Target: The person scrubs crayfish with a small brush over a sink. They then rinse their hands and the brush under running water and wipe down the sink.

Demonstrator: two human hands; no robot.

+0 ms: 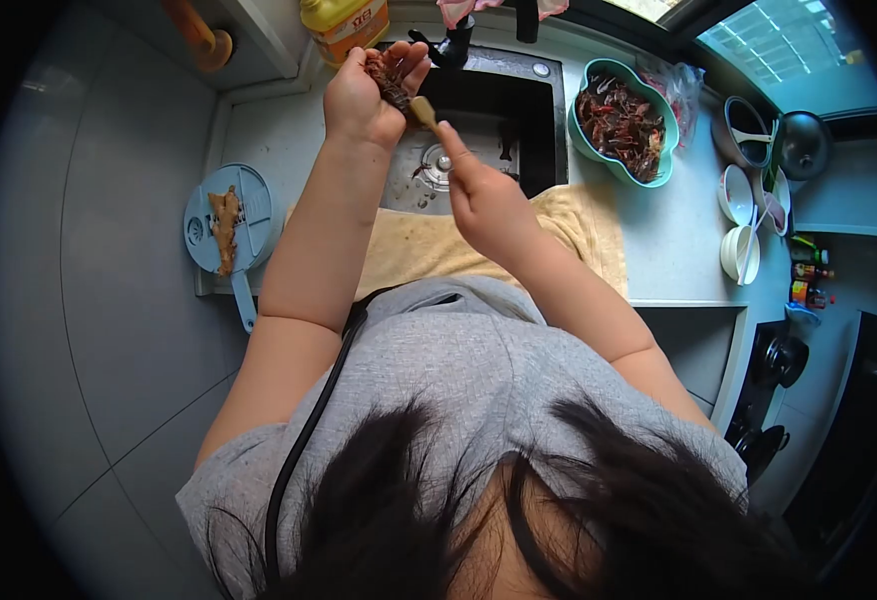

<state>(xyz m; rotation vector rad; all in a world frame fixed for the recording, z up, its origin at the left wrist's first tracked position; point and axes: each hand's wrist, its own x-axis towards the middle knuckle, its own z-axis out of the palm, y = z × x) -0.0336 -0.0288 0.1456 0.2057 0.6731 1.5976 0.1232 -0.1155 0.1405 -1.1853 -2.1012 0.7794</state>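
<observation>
My left hand is closed around a dark reddish crayfish, raised above the left part of the black sink. In my right hand is a small tan brush, its head against or right beside the crayfish's lower end. The index finger stretches along the brush's handle, and the other fingers curl under, partly hidden. Below, the metal drain shows with small dark bits around it. To the right of the sink stands a teal basin full of dark red crayfish.
A yellow towel lies along the sink's front edge. Behind is a yellow bottle near the black faucet. At left, a light blue lid-like tray holds ginger. Bowls and pans stand at right.
</observation>
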